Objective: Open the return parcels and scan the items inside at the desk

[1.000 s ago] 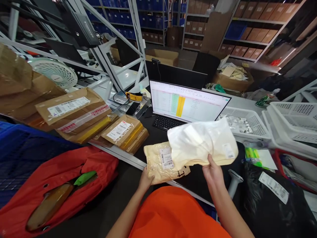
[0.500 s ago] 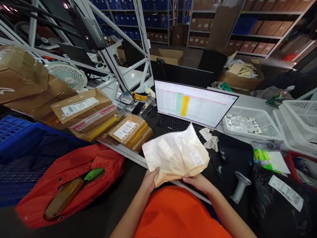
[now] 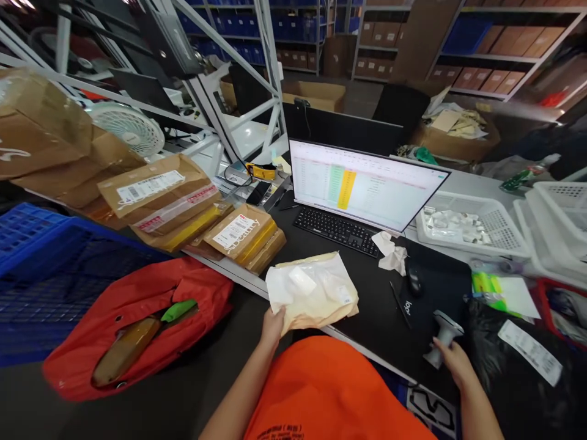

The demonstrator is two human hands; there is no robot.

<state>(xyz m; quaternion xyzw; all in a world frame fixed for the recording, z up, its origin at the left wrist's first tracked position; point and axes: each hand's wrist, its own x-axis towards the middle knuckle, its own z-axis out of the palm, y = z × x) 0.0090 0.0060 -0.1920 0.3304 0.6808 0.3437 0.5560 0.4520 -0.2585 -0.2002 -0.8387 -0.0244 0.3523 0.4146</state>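
A pale, crinkled mailer bag (image 3: 316, 287) with white labels lies at the desk's front edge. My left hand (image 3: 274, 324) is closed on its near left corner, the thumb on top. Off to the right, my right hand (image 3: 452, 360) has its fingers around the handle of a grey barcode scanner (image 3: 444, 333), which is still down at the desk surface. Just right of that hand is a black plastic parcel (image 3: 513, 366) with a white label.
Behind the mailer are a keyboard (image 3: 337, 229) and a lit monitor (image 3: 362, 186). Cardboard parcels (image 3: 245, 235) are stacked at left, above a red bag (image 3: 137, 324). A mouse (image 3: 413, 281), crumpled paper (image 3: 392, 253) and a white basket (image 3: 472, 226) are on the right.
My right hand has let go of the mailer and moved right to the scanner. The mailer has come down lower, with my left hand still on it.
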